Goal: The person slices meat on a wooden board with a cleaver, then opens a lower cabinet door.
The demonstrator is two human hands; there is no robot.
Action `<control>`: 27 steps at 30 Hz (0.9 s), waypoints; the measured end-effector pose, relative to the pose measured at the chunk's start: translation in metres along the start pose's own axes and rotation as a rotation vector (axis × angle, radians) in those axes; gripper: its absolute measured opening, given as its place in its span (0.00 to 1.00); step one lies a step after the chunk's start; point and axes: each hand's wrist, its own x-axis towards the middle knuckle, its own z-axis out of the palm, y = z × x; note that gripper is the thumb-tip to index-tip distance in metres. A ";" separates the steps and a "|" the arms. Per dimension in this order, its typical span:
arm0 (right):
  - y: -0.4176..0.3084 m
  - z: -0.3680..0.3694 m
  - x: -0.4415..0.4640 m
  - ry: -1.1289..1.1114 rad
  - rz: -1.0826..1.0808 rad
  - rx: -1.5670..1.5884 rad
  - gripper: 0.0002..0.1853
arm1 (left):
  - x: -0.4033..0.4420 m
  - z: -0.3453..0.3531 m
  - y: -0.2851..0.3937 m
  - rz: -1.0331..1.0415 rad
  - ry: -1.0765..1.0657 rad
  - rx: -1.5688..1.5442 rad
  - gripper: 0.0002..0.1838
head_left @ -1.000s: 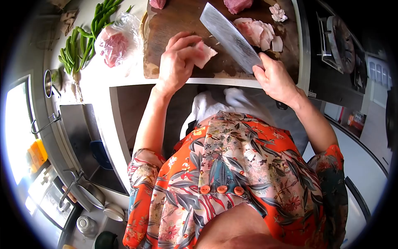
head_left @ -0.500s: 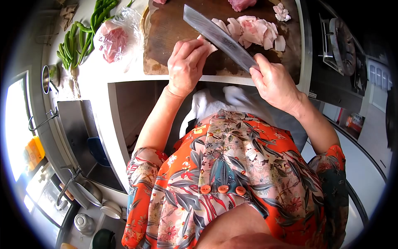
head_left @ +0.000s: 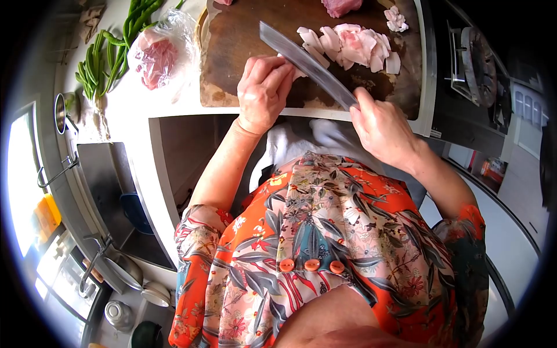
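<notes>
On the dark wooden cutting board (head_left: 232,52), my left hand (head_left: 264,90) is closed with bent fingers on a small piece of pale, fatty meat (head_left: 298,74), mostly hidden by the fingers and the blade. My right hand (head_left: 380,124) grips the handle end of a kitchen knife (head_left: 307,66). Its broad blade slants up to the left, right beside my left fingertips. Beyond the blade lies a pile of sliced pale pink meat (head_left: 357,46). A small heap of whitish bits (head_left: 395,19) and a pink chunk of meat (head_left: 341,7) sit farther back.
Left of the board, meat in a clear plastic bag (head_left: 154,61) lies on the white counter (head_left: 125,95) beside long green peppers (head_left: 116,49). A sink (head_left: 107,174) is at the far left. A gas stove (head_left: 473,69) stands to the right.
The knife and my right hand have shifted slightly down, and the blade now covers more of the held piece. Another slice lies at the near left of the pile.
</notes>
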 end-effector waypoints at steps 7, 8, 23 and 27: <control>-0.008 0.001 0.023 -0.029 -0.046 0.020 0.06 | -0.001 0.001 0.001 -0.051 -0.011 -0.011 0.10; -0.009 -0.001 0.026 -0.026 -0.067 0.011 0.06 | -0.001 0.001 0.001 -0.030 -0.009 -0.009 0.10; -0.007 -0.003 -0.004 -0.133 0.052 -0.097 0.05 | 0.002 0.002 0.007 -0.060 -0.018 -0.032 0.11; -0.009 0.002 0.031 -0.142 0.023 -0.019 0.04 | 0.001 0.002 0.007 -0.076 -0.006 -0.045 0.11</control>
